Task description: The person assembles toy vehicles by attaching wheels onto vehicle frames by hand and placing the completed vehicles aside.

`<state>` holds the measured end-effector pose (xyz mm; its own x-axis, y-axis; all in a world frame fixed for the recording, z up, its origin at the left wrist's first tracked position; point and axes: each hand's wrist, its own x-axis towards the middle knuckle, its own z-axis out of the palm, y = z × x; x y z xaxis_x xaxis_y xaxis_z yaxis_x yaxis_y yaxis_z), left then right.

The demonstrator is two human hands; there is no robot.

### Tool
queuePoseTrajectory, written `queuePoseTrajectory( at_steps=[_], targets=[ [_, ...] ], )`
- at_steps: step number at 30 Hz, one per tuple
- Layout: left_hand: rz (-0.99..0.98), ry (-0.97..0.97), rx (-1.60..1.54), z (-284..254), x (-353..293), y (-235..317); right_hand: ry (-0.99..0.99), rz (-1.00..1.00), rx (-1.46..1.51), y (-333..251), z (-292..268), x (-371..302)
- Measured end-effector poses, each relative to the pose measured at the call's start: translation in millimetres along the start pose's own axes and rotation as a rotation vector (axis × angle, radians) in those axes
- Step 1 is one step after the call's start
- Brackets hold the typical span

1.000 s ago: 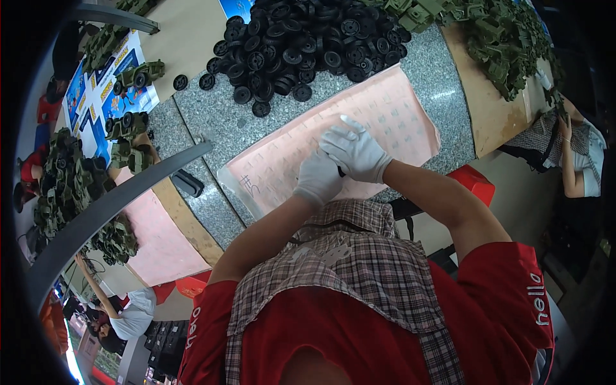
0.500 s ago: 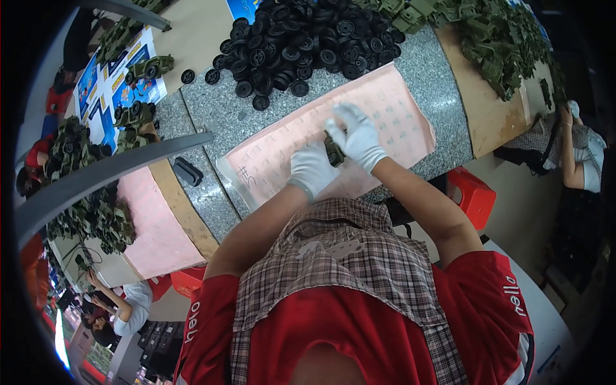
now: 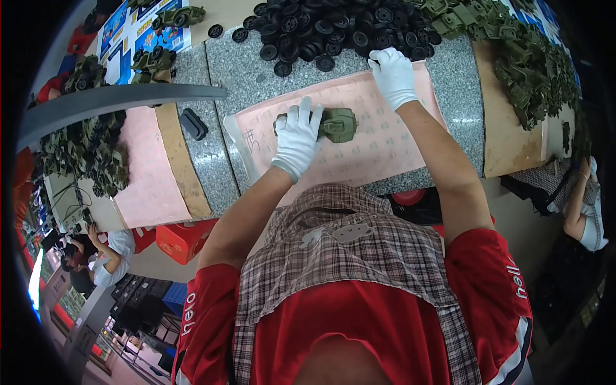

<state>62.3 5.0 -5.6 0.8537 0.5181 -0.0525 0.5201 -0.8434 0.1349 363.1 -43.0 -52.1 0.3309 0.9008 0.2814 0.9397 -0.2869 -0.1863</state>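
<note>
A dark green toy vehicle body (image 3: 340, 125) lies on the pink sheet (image 3: 385, 154). My left hand (image 3: 299, 131), in a white glove, rests over its left end with the fingers bent round it, hiding that part. Up at the near edge of a heap of black toy wheels (image 3: 333, 29) is my right hand (image 3: 393, 74), also gloved in white. Its fingers are curled together against the wheels, and what is between the fingertips cannot be made out.
Piles of green toy parts (image 3: 532, 70) lie at the right and far left. Finished-looking green vehicles (image 3: 179, 16) stand at the back left. A grey curved bar (image 3: 128, 102) crosses the left side, near a black oblong piece (image 3: 193, 124). Co-workers sit at both sides.
My right hand has left the toy vehicle and moved up and right to the wheel heap. The left hand stays on the vehicle, which now lies turned sideways on the sheet.
</note>
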Motion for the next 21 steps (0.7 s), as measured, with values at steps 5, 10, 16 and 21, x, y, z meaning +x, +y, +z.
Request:
queuePoseTrajectory(
  at_steps=[5, 10, 16, 21],
  targets=[
    [-0.005, -0.022, -0.049, 4, -29, 15, -0.051, -0.240, 0.051, -6, -1, -71],
    [-0.050, -0.071, -0.075, 8, -39, 9, -0.230, -0.382, 0.229, -22, -33, -119],
    [0.009, -0.140, -0.134, 11, -34, 0, -0.180, 0.179, 0.393, -3, -35, -127],
    [0.081, 0.280, 0.039, 4, -34, 1, -0.346, 0.184, 0.329, -36, -35, -102]
  ],
)
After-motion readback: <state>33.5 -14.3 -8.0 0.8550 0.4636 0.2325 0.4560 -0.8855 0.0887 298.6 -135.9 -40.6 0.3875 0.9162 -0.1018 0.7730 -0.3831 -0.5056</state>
